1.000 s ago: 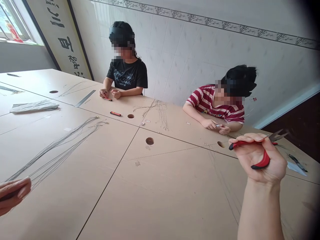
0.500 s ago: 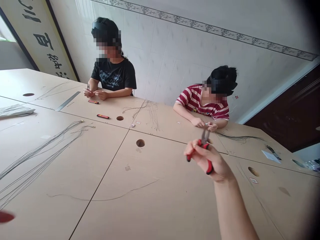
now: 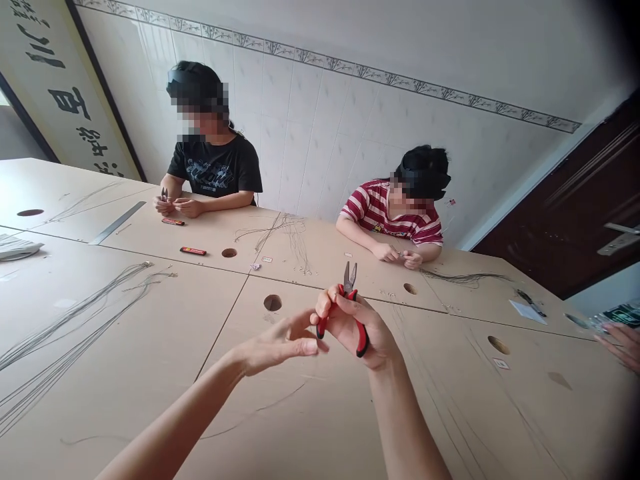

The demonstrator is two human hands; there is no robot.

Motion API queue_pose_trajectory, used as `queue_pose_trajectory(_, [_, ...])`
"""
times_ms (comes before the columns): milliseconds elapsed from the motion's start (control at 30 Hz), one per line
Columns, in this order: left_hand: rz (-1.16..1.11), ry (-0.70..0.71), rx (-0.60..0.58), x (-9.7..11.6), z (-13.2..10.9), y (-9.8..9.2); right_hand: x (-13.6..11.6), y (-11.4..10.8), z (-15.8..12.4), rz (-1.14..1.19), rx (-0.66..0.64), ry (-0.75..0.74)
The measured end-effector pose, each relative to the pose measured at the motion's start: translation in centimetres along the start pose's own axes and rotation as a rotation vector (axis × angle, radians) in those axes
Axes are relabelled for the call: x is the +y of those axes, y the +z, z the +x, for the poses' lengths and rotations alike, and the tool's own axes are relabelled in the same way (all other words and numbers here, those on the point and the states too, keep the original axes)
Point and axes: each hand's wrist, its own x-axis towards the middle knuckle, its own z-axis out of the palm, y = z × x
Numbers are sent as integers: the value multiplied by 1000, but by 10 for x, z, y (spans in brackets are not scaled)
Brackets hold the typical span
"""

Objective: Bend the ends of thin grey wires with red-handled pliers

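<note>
Red-and-black pliers (image 3: 362, 339) are held upright in my right hand (image 3: 373, 327), above the table, with their metal jaws apart and pointing away from me. My left hand (image 3: 280, 343) reaches in from the left, its fingers spread beside the left handle of the pliers; I see nothing in it. A thin wire (image 3: 260, 411) lies curved on the table below both hands, partly hidden by my left forearm.
Wire bundles (image 3: 85, 310) lie on the table (image 3: 240, 453) at left. Two people sit opposite, hands on the table. Lighters (image 3: 193, 251), a metal ruler (image 3: 119, 222) and table holes (image 3: 273, 303) are beyond. Another person's hand (image 3: 623, 340) shows at right.
My left hand has come in from the left to beside the pliers. My right hand with the pliers sits further left and lower in view. Another person's hand has appeared at right.
</note>
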Motion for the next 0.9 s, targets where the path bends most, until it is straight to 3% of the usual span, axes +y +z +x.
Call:
queue_pose_trajectory(133, [-216,-194,-170,1,-19,5,2,-9,7,180,45,-4])
queue_pose_trajectory(200, [-359,-187,-256,9,-34,8,7,-13,11,260,78,-14])
queue_pose_trajectory(333, [-715,133,-231,29,-56,19,20,-9,16,397,128,-151])
queue_pose_trajectory(400, [-919,270,-283,40,-58,26,25,-2,16,475,140,-243])
queue_pose_trajectory(467, [-1072,359,-257,51,-55,31,28,5,14,569,119,-298])
queue_pose_trajectory(633, [-1195,607,288,79,-42,28,29,13,3,578,42,-282])
queue_pose_trajectory(733, [-1207,714,517,84,-32,14,30,12,-6,452,-18,-236])
queue_pose_trajectory(833, [-1019,714,780,75,-14,-4,30,14,-17,216,-116,-156])
queue_pose_trajectory(900, [-821,663,886,62,0,-13,29,17,-22,53,-162,-123])
